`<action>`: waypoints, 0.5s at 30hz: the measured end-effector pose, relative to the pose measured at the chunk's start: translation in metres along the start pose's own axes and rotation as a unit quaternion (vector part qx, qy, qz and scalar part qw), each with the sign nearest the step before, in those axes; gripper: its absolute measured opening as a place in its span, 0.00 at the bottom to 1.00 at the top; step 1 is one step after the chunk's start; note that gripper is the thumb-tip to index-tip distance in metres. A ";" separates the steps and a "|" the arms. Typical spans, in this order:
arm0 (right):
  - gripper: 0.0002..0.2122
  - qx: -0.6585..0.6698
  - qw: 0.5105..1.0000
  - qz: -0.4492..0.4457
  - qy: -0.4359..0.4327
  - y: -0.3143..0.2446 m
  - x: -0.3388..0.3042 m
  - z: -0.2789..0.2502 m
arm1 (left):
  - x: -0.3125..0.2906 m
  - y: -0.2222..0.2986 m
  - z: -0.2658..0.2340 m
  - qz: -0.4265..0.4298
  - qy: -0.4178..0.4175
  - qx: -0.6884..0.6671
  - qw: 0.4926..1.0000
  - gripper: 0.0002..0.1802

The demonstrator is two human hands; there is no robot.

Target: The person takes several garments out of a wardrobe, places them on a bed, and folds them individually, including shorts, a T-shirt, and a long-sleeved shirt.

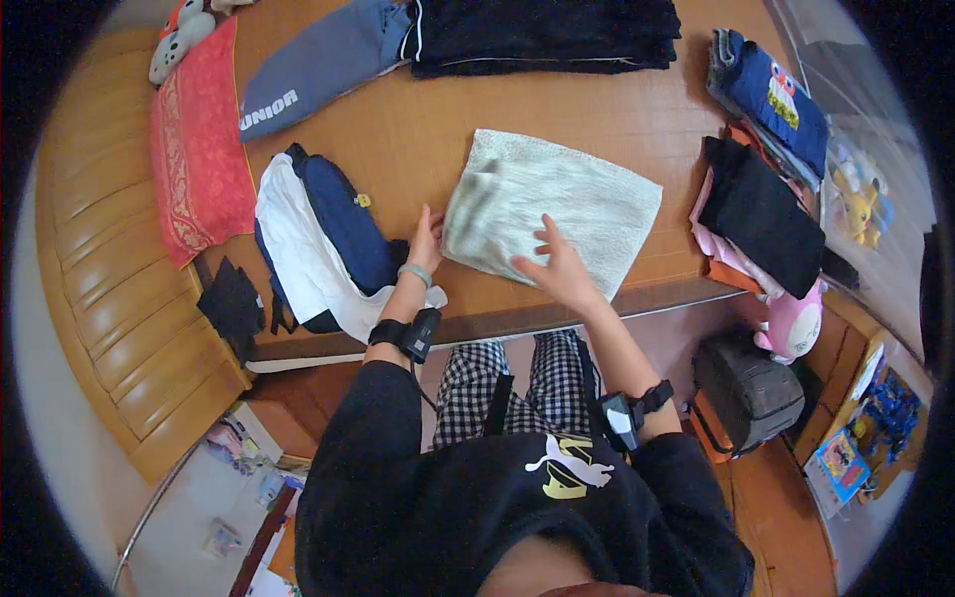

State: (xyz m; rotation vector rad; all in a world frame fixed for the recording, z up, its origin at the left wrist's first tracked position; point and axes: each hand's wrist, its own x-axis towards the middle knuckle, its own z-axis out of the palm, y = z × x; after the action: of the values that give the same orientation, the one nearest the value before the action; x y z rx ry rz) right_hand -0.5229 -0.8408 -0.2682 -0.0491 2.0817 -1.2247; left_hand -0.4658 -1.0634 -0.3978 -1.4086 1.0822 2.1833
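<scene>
A pale green-white textured cloth (587, 199) lies spread nearly flat before me on the bed, slightly rumpled at its left; its exact kind is unclear. At its lower left edge is my left hand (428, 244), fingers stretched forward and nothing visible in them. Over the cloth's lower middle is my right hand (562, 269), fingers spread and holding nothing; whether it touches the fabric I cannot tell. Left of my left hand lie a white garment (303, 239) and a dark navy garment (343, 224), loosely bunched together.
Grey-blue clothing (333, 65) and folded black clothing (547, 38) lie along the far side. Stacked clothes (771, 214) sit at the right, with another folded pile (781, 104) beyond. A red pillow (199, 149) rests by the headboard (119, 259). Below right stands a dark backpack (751, 388).
</scene>
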 end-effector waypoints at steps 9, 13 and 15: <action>0.22 0.020 0.936 0.104 0.337 0.188 0.005 -0.073 | 0.024 0.013 -0.003 0.074 0.016 0.253 0.964 0.29; 0.17 0.205 0.960 0.124 0.143 0.239 0.019 -0.057 | 0.006 0.017 0.023 -0.005 -0.085 0.208 0.974 0.22; 0.14 0.188 0.953 0.164 0.172 0.210 0.017 -0.044 | -0.009 0.023 0.032 -0.048 -0.082 0.188 0.978 0.23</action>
State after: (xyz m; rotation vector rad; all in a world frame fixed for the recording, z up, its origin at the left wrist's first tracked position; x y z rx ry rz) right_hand -0.4972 -0.6982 -0.4276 0.7036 1.9914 -1.4676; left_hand -0.4963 -1.0540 -0.3732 -1.0721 1.2552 1.8644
